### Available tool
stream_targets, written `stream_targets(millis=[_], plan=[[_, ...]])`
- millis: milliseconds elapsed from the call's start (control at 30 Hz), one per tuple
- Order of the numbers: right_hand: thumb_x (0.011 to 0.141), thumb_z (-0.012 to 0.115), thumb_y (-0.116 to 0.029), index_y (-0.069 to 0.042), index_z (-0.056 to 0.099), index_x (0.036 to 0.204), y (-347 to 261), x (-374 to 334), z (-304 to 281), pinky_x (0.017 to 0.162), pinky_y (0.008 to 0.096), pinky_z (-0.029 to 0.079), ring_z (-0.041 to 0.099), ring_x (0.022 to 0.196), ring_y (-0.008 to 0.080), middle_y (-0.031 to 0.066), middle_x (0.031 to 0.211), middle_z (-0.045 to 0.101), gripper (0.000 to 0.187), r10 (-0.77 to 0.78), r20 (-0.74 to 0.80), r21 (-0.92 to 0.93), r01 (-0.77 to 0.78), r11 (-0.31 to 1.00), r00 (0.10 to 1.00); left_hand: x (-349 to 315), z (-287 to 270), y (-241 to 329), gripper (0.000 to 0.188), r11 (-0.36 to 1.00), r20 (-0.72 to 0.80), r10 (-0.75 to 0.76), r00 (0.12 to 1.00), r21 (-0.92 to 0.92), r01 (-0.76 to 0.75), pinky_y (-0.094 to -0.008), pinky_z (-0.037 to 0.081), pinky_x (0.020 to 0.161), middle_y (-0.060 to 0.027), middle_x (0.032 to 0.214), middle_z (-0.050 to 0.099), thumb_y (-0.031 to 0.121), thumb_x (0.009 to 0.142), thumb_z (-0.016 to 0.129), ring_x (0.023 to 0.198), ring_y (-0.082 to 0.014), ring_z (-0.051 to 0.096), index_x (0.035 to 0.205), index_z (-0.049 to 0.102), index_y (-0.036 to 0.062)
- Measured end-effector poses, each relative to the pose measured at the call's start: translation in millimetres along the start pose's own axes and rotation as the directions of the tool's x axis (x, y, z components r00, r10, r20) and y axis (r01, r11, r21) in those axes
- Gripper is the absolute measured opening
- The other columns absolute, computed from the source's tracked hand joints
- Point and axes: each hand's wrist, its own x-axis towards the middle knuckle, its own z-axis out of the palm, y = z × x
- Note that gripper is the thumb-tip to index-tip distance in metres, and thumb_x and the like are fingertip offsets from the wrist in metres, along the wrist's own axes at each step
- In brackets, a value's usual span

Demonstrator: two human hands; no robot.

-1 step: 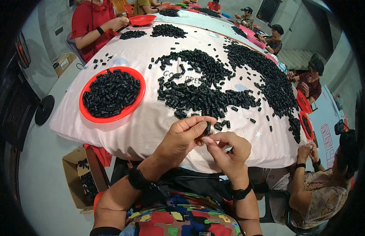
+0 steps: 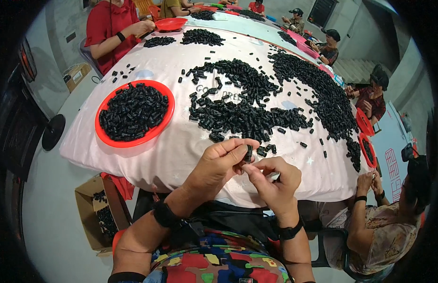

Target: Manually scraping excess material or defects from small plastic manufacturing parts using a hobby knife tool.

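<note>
Between the thumb and fingers of my left hand [image 2: 223,162] is a small black plastic piece [image 2: 248,153], held above the near edge of the table. My right hand [image 2: 275,180] is closed in a pinch, its fingertips meeting the piece's lower end. A pale patch shows between the right fingers; what they grip is too small and covered to name. Just beyond both hands lies a loose pile of like black pieces [image 2: 242,118]. A red round basin [image 2: 169,120] heaped with such pieces stands to the left.
A pale pink cloth [image 2: 181,162] covers the table. A long bank of black pieces [image 2: 318,89] runs along the right. An open cardboard box [image 2: 87,212] with black pieces stands on the floor at left. Co-workers sit around, one close by at right [image 2: 384,226].
Barely anything differs. The fingers of my right hand have shifted slightly, and a pale patch now shows between them. My left hand keeps its hold on the black piece.
</note>
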Motion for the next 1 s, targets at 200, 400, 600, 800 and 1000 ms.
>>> stream_targets(millis=[200, 400, 600, 800, 1000], plan=[[0.075, 0.080, -0.022, -0.002, 0.064, 0.080, 2, 1, -3, 0.047, 0.0227, 0.043, 0.056, 0.053, 0.0083, 0.0055, 0.062, 0.062, 0.026, 0.287, 0.081, 0.088, -0.294, 0.952, 0.954, 1, 1, 1, 0.028, 0.998, 0.021, -0.008, 1.000, 0.061, 0.006, -0.0284, 0.047, 0.088, -0.0103, 0.104, 0.061, 0.014, 0.099, 0.044, 0.096, -0.0151, 0.059, 0.119, 0.054, -0.0033], [0.075, 0.079, -0.030, -0.001, 0.066, 0.086, 7, 1, 1, 0.047, 0.0227, 0.043, 0.055, 0.054, 0.0085, 0.0058, 0.062, 0.061, 0.034, 0.353, 0.143, 0.119, -0.370, 0.921, 0.925, 1, 1, 2, 0.029, 0.983, 0.034, -0.032, 0.999, 0.181, 0.025, -0.0258, 0.048, 0.087, -0.0098, 0.105, 0.063, 0.015, 0.100, 0.044, 0.097, -0.0143, 0.060, 0.118, 0.055, -0.0038], [0.076, 0.077, -0.032, 0.000, 0.068, 0.098, 12, -1, 5, 0.051, 0.0244, 0.048, 0.064, 0.059, 0.0131, 0.0109, 0.068, 0.066, 0.040, 0.338, 0.140, 0.148, -0.357, 0.922, 0.931, 1, 0, 1, 0.028, 0.974, 0.036, -0.022, 0.999, 0.226, 0.013, -0.0227, 0.048, 0.083, -0.0068, 0.103, 0.063, 0.014, 0.099, 0.044, 0.093, -0.0104, 0.060, 0.117, 0.056, -0.0035], [0.076, 0.077, -0.031, 0.001, 0.067, 0.104, 13, -2, 5, 0.051, 0.0253, 0.050, 0.067, 0.061, 0.0153, 0.0125, 0.070, 0.068, 0.044, 0.306, 0.154, 0.107, -0.324, 0.940, 0.939, 0, 1, 2, 0.027, 0.971, 0.029, -0.044, 0.999, 0.237, 0.035, -0.0203, 0.048, 0.081, -0.0043, 0.101, 0.062, 0.014, 0.100, 0.044, 0.091, -0.0078, 0.058, 0.117, 0.056, -0.0028], [0.076, 0.077, -0.032, 0.001, 0.066, 0.104, 15, -4, 7, 0.051, 0.0253, 0.050, 0.067, 0.059, 0.0162, 0.0126, 0.068, 0.067, 0.044, 0.293, 0.132, 0.160, -0.312, 0.936, 0.947, 0, 1, 1, 0.027, 0.973, 0.023, -0.056, 0.998, 0.225, 0.049, -0.0194, 0.047, 0.081, -0.0039, 0.103, 0.062, 0.014, 0.100, 0.044, 0.093, -0.0070, 0.058, 0.119, 0.055, -0.0025]])
